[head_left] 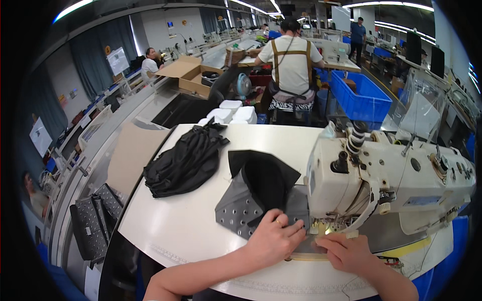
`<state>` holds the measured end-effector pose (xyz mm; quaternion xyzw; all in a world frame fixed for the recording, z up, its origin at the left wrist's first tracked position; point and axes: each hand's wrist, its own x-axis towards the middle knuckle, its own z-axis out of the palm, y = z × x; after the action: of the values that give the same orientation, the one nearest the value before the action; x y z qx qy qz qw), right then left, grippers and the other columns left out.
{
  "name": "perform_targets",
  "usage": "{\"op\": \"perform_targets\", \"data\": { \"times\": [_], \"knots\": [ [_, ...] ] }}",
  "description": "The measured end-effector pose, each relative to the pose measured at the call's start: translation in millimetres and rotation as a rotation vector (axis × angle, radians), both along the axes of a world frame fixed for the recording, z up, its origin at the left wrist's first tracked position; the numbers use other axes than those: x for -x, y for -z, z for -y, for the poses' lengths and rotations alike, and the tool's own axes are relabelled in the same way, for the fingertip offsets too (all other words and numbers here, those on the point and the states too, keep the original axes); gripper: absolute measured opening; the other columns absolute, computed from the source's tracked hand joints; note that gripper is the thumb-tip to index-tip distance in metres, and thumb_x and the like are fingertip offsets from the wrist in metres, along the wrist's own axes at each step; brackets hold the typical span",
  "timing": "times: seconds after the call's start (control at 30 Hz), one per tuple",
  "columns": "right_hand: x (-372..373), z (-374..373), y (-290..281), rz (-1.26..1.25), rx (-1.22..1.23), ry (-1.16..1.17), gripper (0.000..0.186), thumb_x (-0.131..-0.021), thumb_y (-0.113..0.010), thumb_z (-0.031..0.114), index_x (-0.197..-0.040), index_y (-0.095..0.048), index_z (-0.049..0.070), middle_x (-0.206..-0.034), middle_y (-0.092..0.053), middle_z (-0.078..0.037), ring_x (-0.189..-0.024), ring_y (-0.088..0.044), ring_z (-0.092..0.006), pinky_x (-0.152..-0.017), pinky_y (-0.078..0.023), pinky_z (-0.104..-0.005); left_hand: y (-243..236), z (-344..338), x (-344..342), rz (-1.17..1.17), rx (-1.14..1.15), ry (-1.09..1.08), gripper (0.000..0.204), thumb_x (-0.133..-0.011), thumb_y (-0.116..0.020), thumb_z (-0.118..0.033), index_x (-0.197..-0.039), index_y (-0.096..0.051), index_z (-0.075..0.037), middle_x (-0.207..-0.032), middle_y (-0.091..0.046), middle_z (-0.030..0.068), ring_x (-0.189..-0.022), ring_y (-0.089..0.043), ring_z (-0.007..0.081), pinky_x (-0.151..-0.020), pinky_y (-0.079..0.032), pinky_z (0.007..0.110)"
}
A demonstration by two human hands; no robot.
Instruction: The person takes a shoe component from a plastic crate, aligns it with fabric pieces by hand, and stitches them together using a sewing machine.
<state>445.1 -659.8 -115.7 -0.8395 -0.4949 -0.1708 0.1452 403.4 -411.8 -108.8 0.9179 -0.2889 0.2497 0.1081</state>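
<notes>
- White surface [191, 220], curved along its near edge and printed there with fine ruler marks, carries the work.
- Near its right end lies a small red-and-black tool [390, 261], just beside the right wrist.
- Right hand [346, 253]: thumb and finger are drawn close together right by the needle area; I cannot tell whether this grip is clamped on anything.
- Left hand [276, 241]: a ring on one finger, fingers bent over the near edge of the grey cloth and touching it; whether the grip pinches or only presses, I cannot tell.
- Grey cloth [231, 208] with rows of shiny metal dots lies on the surface, left of the needle, its black lining [263, 178] standing up in a curve.
- Sewing machine [381, 175], off-white, fills the right side, its small lamp lit near the fingertips.
- Black cloth [186, 163] sits in a crumpled heap farther left.
- Dotted cloth [93, 226] lies folded beyond the surface's left edge.
- Behind the surface: white tubs [231, 113], a blue crate [364, 106], a fan [244, 85] and an opened cardboard box [193, 88].
- Farther off, a seated person [291, 62] with brown straps faces away; a standing person [357, 37] wears dark blue.
</notes>
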Motion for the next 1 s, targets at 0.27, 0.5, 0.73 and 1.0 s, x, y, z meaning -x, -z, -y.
{"op": "perform_targets", "data": {
  "times": [0.27,0.5,0.73,1.0],
  "knots": [
    [56,-63,-40,-0.487,-0.321,-0.131,0.027,-0.093,-0.051,0.015,-0.114,-0.061,0.000,-0.109,-0.064,-0.019,-0.102,-0.059,-0.0339,-0.089,-0.046,-0.0419,-69,-13,111,-0.991,0.843,0.274,0.052,-0.092,-0.049,-0.003,-0.143,-0.037,0.003,-0.132,-0.051,0.0249,-0.125,-0.050,0.0344,-0.103,-0.040,0.036],
    [69,-82,-21,-0.479,-0.245,-0.197,0.032,-0.093,-0.055,0.017,-0.117,-0.061,-0.003,-0.118,-0.061,-0.021,-0.116,-0.052,-0.0381,-0.103,-0.037,-0.0456,-70,-86,98,-0.674,-0.227,0.045,0.060,-0.085,-0.068,-0.024,-0.137,-0.042,-0.007,-0.133,-0.047,0.0200,-0.122,-0.049,0.0361,-0.094,-0.044,0.044],
    [124,-96,-61,-0.535,-0.334,-0.125,0.060,-0.084,-0.069,0.023,-0.134,-0.047,-0.003,-0.131,-0.051,-0.026,-0.123,-0.047,-0.0403,-0.106,-0.035,-0.0475,-64,-68,102,-0.537,-0.007,-0.082,0.026,-0.087,-0.063,-0.029,-0.083,-0.063,-0.003,-0.054,-0.057,0.0126,-0.056,-0.061,0.0339,-0.054,-0.049,0.044],
    [126,-81,-63,-0.277,-0.240,0.050,0.072,-0.067,-0.067,0.001,-0.137,-0.047,0.003,-0.129,-0.054,-0.023,-0.120,-0.051,-0.0406,-0.100,-0.042,-0.0459,-85,-55,138,-0.295,0.338,-0.018,0.017,-0.075,-0.071,-0.020,-0.084,-0.062,-0.009,-0.070,-0.059,0.0076,-0.072,-0.061,0.0277,-0.056,-0.049,0.038]
  ]
}}
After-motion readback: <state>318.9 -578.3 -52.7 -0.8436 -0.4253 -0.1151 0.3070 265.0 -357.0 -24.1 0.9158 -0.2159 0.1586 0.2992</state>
